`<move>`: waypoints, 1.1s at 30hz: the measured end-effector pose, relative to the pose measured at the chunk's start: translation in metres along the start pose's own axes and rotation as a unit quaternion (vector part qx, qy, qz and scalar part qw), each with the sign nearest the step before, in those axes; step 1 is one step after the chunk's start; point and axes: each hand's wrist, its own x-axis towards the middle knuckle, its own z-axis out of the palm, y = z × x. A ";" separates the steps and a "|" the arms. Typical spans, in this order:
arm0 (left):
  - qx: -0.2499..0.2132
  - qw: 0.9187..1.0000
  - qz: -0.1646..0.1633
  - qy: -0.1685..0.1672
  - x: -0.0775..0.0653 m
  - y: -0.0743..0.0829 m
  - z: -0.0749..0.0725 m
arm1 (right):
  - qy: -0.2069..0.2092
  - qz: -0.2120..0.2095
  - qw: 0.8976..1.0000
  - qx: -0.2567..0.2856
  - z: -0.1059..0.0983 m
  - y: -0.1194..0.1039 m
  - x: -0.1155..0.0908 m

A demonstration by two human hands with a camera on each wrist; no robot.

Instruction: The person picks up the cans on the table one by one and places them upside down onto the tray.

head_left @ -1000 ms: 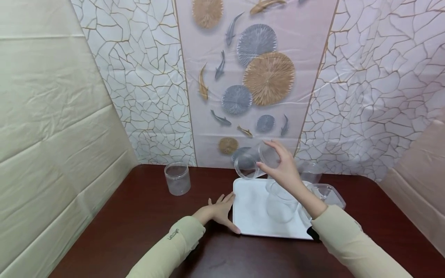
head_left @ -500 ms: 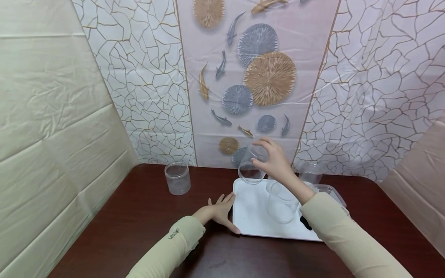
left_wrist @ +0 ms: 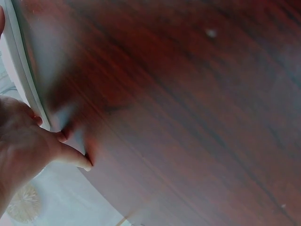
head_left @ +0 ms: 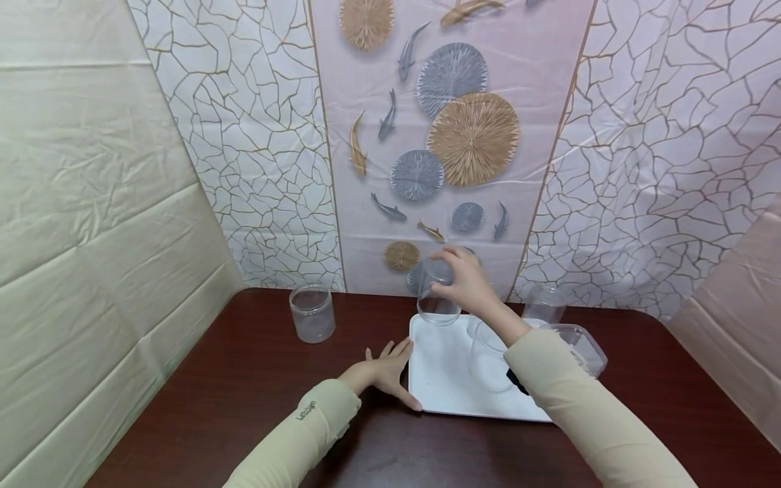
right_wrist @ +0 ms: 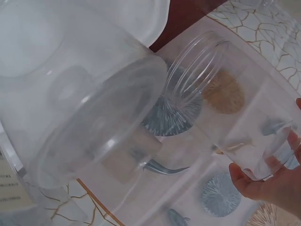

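Observation:
My right hand [head_left: 468,283] grips a clear plastic jar [head_left: 436,298] near its base, over the back left corner of the white tray [head_left: 442,379]. In the right wrist view the threaded mouth of this jar [right_wrist: 197,70] faces away from the hand, and from the head it points down. Whether its rim touches the tray I cannot tell. A larger clear container [head_left: 488,369] stands on the tray, partly behind my right forearm. With fingers spread, my left hand [head_left: 387,373] rests against the tray's left edge, which also shows in the left wrist view.
On the dark red-brown table [head_left: 244,386], a clear jar [head_left: 312,317] stands upright at the left. Another clear container [head_left: 546,303] is at the back right, with a clear rectangular box [head_left: 579,342] beside it. A patterned cloth [head_left: 470,135] hangs behind the table.
My right hand has moved left with the jar, which has turned from a sideways tilt to nearly upright with its mouth down. The left hand and tray have stayed still.

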 end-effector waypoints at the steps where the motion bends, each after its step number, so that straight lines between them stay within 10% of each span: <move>1: -0.004 1.000 0.001 0.004 0.000 0.000 0.000 | -0.004 0.004 1.000 -0.003 0.002 0.001 0.001; 33: -0.010 1.000 0.001 -0.010 0.001 -0.003 0.003 | -0.003 0.051 0.998 -0.042 0.052 0.028 0.001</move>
